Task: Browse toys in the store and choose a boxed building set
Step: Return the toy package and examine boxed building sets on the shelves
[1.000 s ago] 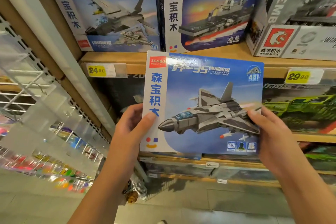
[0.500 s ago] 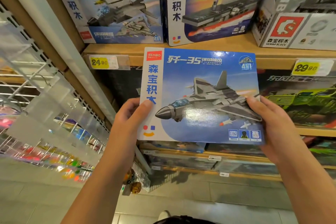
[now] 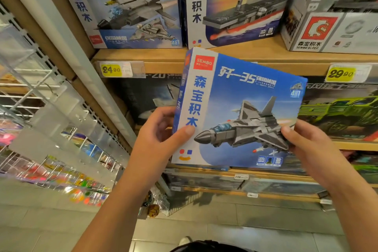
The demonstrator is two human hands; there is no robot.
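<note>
Wooden store shelving [image 3: 255, 58] fills the head view, stacked with boxed building sets: a jet box [image 3: 122, 6] at upper left, a warship box [image 3: 235, 4] at top centre, a grey box [image 3: 337, 16] at upper right, and a green vehicle box [image 3: 337, 116] on the lower shelf at right. Yellow price tags sit on the shelf edge, one at left [image 3: 111, 70] and one at right [image 3: 340, 73]. Wire racks [image 3: 41, 118] with blurred coloured goods run down the left side, and tiled floor shows along the bottom

In the centre of the frame, held clear in front of the shelves, is the blue fighter-jet box [image 3: 245, 98]. Its front faces the camera, rotated a little so the left spine also shows. The left hand [image 3: 155, 139] grips the lower left edge, thumb pressed on the front and fingers hidden behind. The right hand [image 3: 311, 145] grips the lower right edge, thumb on the front face

Both hands sit at the box's lower corners, about equally near, so the box lies up and between them. By my judgement, a turn to read the back or side would pivot between those two grips
</note>
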